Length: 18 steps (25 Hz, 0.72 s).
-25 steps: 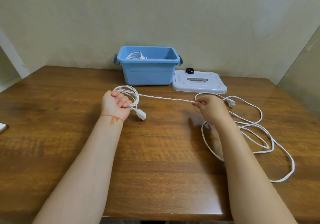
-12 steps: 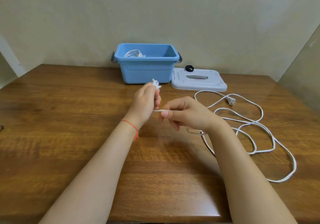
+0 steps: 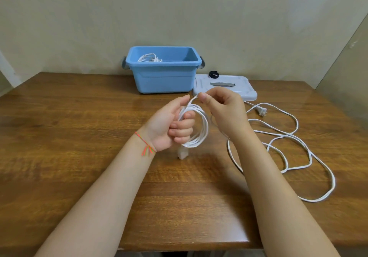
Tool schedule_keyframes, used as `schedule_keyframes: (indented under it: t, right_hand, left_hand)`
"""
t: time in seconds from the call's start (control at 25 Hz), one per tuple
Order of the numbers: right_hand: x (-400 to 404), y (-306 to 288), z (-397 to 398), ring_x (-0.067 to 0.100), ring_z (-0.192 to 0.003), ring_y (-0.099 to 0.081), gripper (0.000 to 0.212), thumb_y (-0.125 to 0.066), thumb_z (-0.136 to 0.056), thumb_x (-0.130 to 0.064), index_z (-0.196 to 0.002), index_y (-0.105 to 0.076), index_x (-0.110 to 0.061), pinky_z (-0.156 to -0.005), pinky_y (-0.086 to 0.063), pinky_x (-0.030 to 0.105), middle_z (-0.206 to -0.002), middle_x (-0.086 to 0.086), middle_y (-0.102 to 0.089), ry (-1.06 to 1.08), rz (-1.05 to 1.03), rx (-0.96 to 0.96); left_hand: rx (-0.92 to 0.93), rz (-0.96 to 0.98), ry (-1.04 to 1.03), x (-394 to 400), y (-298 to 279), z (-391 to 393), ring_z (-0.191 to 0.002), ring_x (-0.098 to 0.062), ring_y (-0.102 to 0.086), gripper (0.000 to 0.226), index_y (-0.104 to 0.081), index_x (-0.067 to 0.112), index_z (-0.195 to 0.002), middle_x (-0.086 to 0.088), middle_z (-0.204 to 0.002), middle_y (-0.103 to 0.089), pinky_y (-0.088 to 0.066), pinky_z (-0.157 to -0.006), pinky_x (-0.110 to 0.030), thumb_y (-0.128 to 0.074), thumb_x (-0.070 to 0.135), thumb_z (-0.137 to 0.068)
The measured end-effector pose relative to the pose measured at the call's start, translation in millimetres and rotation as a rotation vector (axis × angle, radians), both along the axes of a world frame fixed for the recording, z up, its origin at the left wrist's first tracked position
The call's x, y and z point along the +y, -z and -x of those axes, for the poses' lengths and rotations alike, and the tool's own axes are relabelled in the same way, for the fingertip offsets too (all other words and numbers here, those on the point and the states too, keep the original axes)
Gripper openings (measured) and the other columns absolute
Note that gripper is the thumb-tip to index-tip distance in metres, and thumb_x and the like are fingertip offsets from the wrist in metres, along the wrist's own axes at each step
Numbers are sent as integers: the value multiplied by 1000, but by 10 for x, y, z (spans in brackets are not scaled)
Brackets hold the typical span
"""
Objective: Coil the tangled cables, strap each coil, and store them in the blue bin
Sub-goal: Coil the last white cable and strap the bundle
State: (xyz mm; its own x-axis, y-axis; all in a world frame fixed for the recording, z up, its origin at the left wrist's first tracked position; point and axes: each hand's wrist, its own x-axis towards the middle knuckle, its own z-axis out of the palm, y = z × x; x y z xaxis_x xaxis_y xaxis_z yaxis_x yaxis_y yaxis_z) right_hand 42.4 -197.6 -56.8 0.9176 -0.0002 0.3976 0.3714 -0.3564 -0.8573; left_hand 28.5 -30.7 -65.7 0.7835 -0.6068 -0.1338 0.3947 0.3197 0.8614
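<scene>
White cable (image 3: 201,125) sits above the middle of the wooden surface (image 3: 79,137), partly wound into a small coil of several loops. Left hand (image 3: 169,125) grips the coil, fingers curled round the strands and hiding its left side. One connector end (image 3: 182,154) hangs below the fist, blurred. Right hand (image 3: 225,113) pinches the strand at the top of the coil between thumb and forefinger; cable path behind that hand is hidden. The loose remainder sprawls in tangled loops on the surface to the right, plug (image 3: 262,111) lying free. Blue bin (image 3: 163,77) stands at the back by the wall, a coiled cable (image 3: 149,58) inside, only partly visible. Grey lid (image 3: 245,89) lies just right of the bin, a black strap (image 3: 213,74) on it.
</scene>
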Motion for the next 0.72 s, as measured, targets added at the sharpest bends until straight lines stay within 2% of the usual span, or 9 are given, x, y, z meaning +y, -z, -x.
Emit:
schedule_keyframes:
  t: [0.04, 0.2, 0.28, 0.36, 0.4, 0.48, 0.56, 0.64, 0.72]
  right_hand:
    - [-20, -3, -4, 7, -57, -43, 21, -71, -91, -28, -85, -68, -7, -52, -36, 19, -63, 0, -54, -5, -14, 58]
    - [-113, -16, 11, 9, -47, -42, 27, -68, -92, -35, -90, -67, -8, -46, -38, 22, -58, -4, -53, -165, 89, 360]
    - [-160, -16, 7, 13, -48, -46, 32, -66, -94, -39, -88, -68, -7, -49, -43, 27, -58, 2, -54, -192, 272, 449]
    - [-239, -28, -6, 13, -47, -54, 34, -63, -95, -38, -84, -69, -7, -54, -47, 24, -58, 4, -61, -166, 506, 490]
    - [-294, -27, -17, 11, -48, -57, 33, -63, -96, -36, -84, -69, -6, -56, -46, 22, -60, 4, -65, -153, 555, 507]
    - [-426, -11, -47, 11, -51, -62, 29, -65, -95, -31, -85, -67, -4, -56, -46, 20, -64, 5, -70, -129, 537, 527]
    - [-499, -7, -61, 15, -53, -63, 23, -68, -94, -25, -89, -64, -3, -58, -48, 24, -70, 8, -71, -126, 465, 511]
    - [-472, -5, -62, 14, -52, -59, 15, -69, -93, -21, -93, -64, -7, -54, -49, 26, -73, 9, -72, -129, 351, 457]
    - [-400, 2, -59, 8, -52, -54, 11, -70, -92, -24, -87, -68, -15, -56, -45, 26, -68, 1, -70, -118, 385, 365]
  left_hand:
    - [22, 37, -35, 25, -3, -10, -33, -8, -11, 39, -42, 19, -61, 8, -40, -17, -12, -38, -22, -45, 42, -93]
    - [137, 157, -266, 142, 12, -105, -30, -5, -18, 43, -37, 21, -59, 9, -39, -21, -11, -36, -20, -47, 34, -99]
    - [181, 180, -365, 186, 21, -139, -30, -5, -18, 46, -36, 21, -57, 9, -40, -21, -12, -34, -19, -45, 32, -101]
    - [212, 209, -441, 271, 31, -193, -29, -6, -18, 48, -35, 21, -55, 9, -40, -20, -12, -34, -19, -42, 30, -102]
    - [235, 255, -482, 341, 34, -228, -28, -6, -18, 49, -35, 21, -54, 9, -39, -21, -12, -34, -19, -41, 30, -102]
    - [289, 414, -593, 512, 55, -298, -27, -6, -19, 51, -36, 21, -52, 8, -38, -22, -14, -34, -19, -38, 29, -102]
    - [314, 560, -750, 650, 99, -341, -29, -7, -20, 52, -37, 20, -51, 8, -38, -24, -18, -35, -18, -38, 28, -103]
    - [284, 594, -858, 692, 129, -337, -31, -7, -21, 50, -38, 20, -54, 8, -41, -26, -21, -36, -20, -38, 30, -103]
    - [206, 534, -868, 647, 120, -313, -35, -9, -23, 47, -38, 20, -57, 7, -44, -28, -23, -41, -21, -34, 33, -102]
